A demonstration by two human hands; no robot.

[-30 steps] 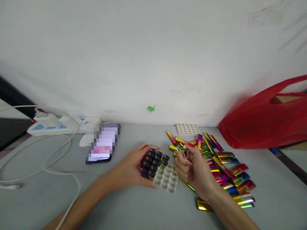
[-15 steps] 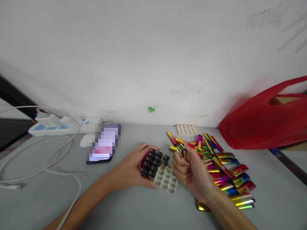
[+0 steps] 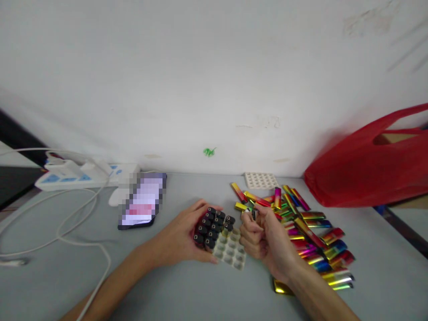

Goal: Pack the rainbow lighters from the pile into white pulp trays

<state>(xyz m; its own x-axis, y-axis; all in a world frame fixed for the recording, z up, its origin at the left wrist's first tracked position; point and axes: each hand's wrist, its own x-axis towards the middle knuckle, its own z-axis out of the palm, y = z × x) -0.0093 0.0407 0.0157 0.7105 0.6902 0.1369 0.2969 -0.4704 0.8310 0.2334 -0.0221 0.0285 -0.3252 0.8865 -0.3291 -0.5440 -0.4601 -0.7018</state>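
Observation:
My left hand (image 3: 182, 236) is wrapped round the left side of a pale tray with round holes (image 3: 230, 252), thumb along the near edge. Several upright pieces with black ends (image 3: 210, 228) fill the tray's left and far holes; each end has a small ring-like opening. The rest of the holes on the near right hold nothing. Just right of the tray, my right hand (image 3: 264, 238) is closed, thumb and forefinger pinching a small piece with a black and silver end (image 3: 254, 215). The fingers hide most of that piece.
Shiny multicoloured flat tubes (image 3: 310, 234) lie heaped right of and behind my right hand. A second pale tray (image 3: 261, 180) lies by the wall. A red bag (image 3: 368, 169) stands far right. Left are a phone (image 3: 142, 200), a power strip (image 3: 96, 176) and a white cable (image 3: 60, 227).
The whole view has shifted very slightly to the left. Both hands keep the same hold, and nothing on the table has visibly moved.

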